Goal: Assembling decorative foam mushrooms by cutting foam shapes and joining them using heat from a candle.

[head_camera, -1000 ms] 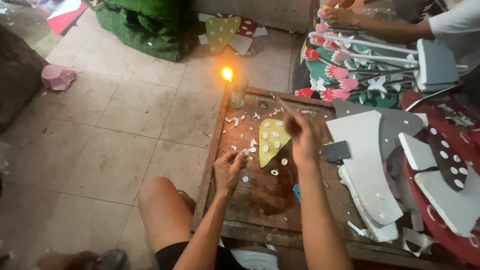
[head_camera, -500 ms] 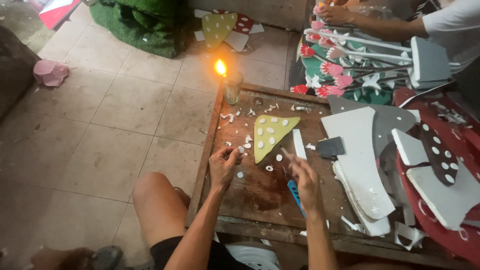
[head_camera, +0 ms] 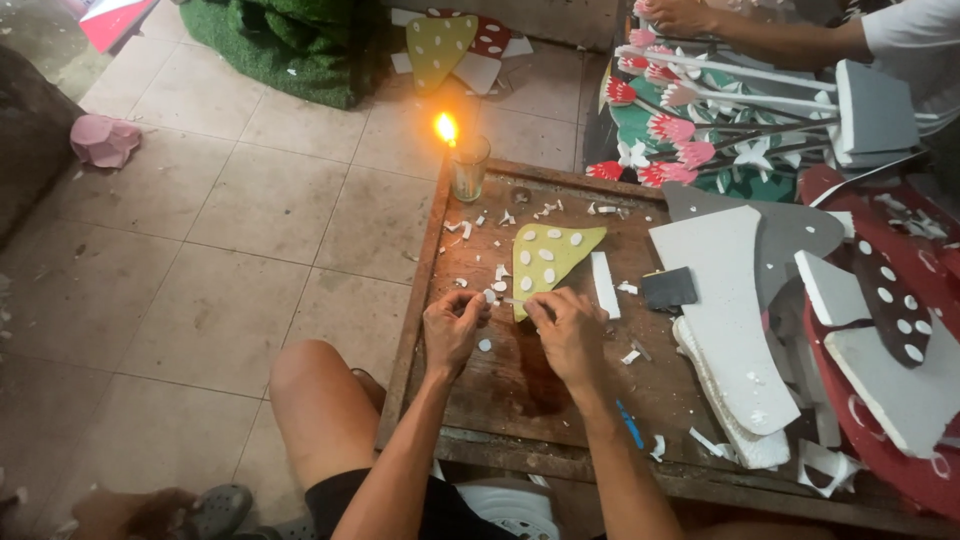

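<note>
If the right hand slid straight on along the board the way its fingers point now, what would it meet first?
The right hand points up and left, toward the lower tip of the yellow-green spotted foam piece. It would likely meet that first; its fingertips look already at the edge, beside the left hand, though depth is unclear.

- The scene is dim and evenly lit overall — soft, diffuse light with no hard beams on the tiled floor (head_camera: 250, 200).
- A candle flame (head_camera: 446, 128) burns at the far edge of the wooden table (head_camera: 520, 390); it blows out to a small yellow-white glare and casts a faint warm glow on the tiles just around it.
- Shadows are weak: a soft dark patch lies on the wood beneath the left hand (head_camera: 455, 325) and right hand (head_camera: 565, 325).
- The white foam sheets (head_camera: 725, 300) are the brightest surfaces, nearly washed out.
- Corners darken, and straight lines bow near the edges — wide-lens distortion.
- Fine detail is soft and slightly grainy.
</note>
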